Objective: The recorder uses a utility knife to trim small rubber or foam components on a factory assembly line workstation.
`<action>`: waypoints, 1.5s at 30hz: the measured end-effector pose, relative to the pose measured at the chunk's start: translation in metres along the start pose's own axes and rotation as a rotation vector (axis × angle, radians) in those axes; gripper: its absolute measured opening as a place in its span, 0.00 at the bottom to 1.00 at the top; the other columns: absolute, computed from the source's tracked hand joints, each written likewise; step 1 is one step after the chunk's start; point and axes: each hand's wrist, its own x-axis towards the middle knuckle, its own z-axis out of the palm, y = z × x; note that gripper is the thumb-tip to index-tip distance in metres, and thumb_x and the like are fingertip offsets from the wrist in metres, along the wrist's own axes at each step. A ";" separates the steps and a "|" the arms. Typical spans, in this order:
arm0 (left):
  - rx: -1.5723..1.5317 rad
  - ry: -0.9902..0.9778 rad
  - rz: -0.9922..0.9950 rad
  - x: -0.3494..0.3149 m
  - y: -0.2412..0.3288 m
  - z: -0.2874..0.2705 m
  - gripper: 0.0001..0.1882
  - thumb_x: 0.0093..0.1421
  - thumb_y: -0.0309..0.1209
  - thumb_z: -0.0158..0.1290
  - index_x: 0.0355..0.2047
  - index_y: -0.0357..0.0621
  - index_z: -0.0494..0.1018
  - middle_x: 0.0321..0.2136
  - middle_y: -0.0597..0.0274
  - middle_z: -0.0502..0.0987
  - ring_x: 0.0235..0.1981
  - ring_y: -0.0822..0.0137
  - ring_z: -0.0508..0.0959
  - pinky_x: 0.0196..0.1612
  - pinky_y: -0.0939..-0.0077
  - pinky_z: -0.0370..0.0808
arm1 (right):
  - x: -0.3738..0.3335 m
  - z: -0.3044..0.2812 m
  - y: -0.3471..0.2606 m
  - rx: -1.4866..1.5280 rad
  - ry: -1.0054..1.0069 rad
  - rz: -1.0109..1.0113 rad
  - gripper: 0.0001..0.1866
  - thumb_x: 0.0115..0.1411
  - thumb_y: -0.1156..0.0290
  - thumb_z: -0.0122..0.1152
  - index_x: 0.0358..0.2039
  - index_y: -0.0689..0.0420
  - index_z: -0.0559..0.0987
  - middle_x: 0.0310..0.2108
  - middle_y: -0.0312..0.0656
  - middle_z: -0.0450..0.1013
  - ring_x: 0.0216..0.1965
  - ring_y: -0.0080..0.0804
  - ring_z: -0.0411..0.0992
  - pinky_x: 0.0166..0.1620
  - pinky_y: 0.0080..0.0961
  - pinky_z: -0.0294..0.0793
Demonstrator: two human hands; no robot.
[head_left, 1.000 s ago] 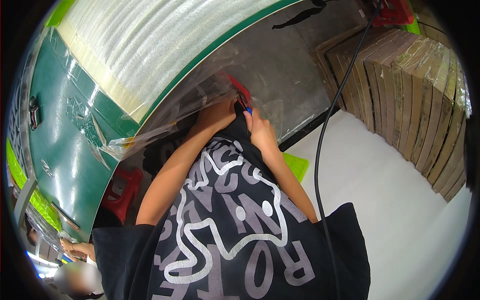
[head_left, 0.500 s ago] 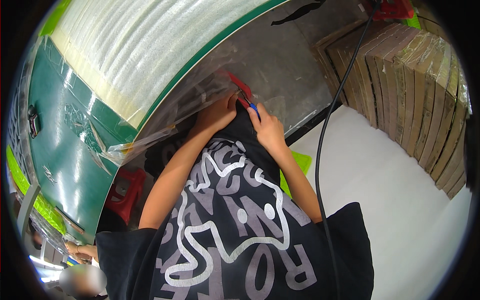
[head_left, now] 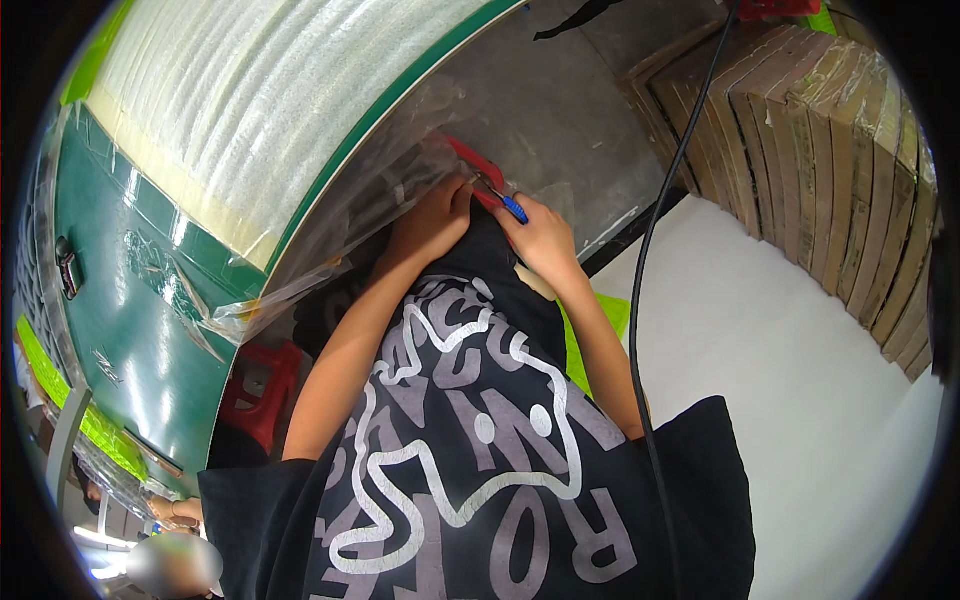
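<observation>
Right hand (head_left: 541,236) grasps blue-handled tool (head_left: 515,208), left hand (head_left: 437,224) curled near its tip, cannot tell if gripping anything, plastic film (head_left: 300,286) and green table (head_left: 140,400) leftward.

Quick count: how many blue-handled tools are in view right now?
1. The blue-handled tool is in the right hand, its metal end angled toward the left hand. Others may be hidden behind the hands.

Plastic was seen on the blue handle (head_left: 515,209), shine on the green tabletop (head_left: 150,380), dull cloth on the shirt (head_left: 480,430).
</observation>
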 end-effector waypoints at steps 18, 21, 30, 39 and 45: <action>0.050 0.049 0.018 0.005 -0.009 0.007 0.11 0.58 0.35 0.40 0.30 0.42 0.69 0.28 0.46 0.73 0.33 0.46 0.72 0.37 0.57 0.67 | 0.031 0.037 0.018 -0.281 0.175 -0.171 0.09 0.48 0.69 0.51 0.27 0.60 0.76 0.22 0.54 0.72 0.26 0.50 0.73 0.32 0.41 0.71; 0.035 0.083 0.022 0.005 -0.009 0.008 0.11 0.58 0.34 0.40 0.30 0.42 0.70 0.28 0.46 0.73 0.34 0.46 0.72 0.38 0.56 0.67 | 0.033 0.041 0.017 -0.272 0.231 -0.188 0.11 0.48 0.69 0.52 0.31 0.58 0.77 0.22 0.52 0.73 0.25 0.47 0.74 0.30 0.40 0.72; 0.020 0.133 0.001 0.006 -0.015 0.015 0.10 0.57 0.33 0.41 0.30 0.41 0.70 0.28 0.46 0.73 0.33 0.46 0.73 0.36 0.56 0.68 | 0.032 0.040 0.014 -0.252 0.293 -0.181 0.09 0.49 0.68 0.50 0.25 0.60 0.74 0.20 0.52 0.72 0.24 0.50 0.73 0.28 0.42 0.71; 0.028 0.162 0.024 0.014 -0.020 0.019 0.11 0.57 0.33 0.41 0.29 0.39 0.71 0.28 0.44 0.73 0.34 0.45 0.72 0.37 0.57 0.68 | 0.046 0.049 0.024 -0.231 0.381 -0.294 0.07 0.49 0.70 0.50 0.24 0.60 0.74 0.18 0.51 0.72 0.22 0.49 0.72 0.25 0.40 0.70; -0.013 0.203 0.043 0.018 -0.022 0.018 0.14 0.58 0.34 0.39 0.28 0.37 0.70 0.28 0.41 0.72 0.34 0.43 0.72 0.37 0.56 0.67 | 0.058 0.058 0.025 -0.236 0.450 -0.362 0.07 0.51 0.71 0.50 0.24 0.58 0.75 0.20 0.50 0.72 0.21 0.47 0.72 0.25 0.38 0.70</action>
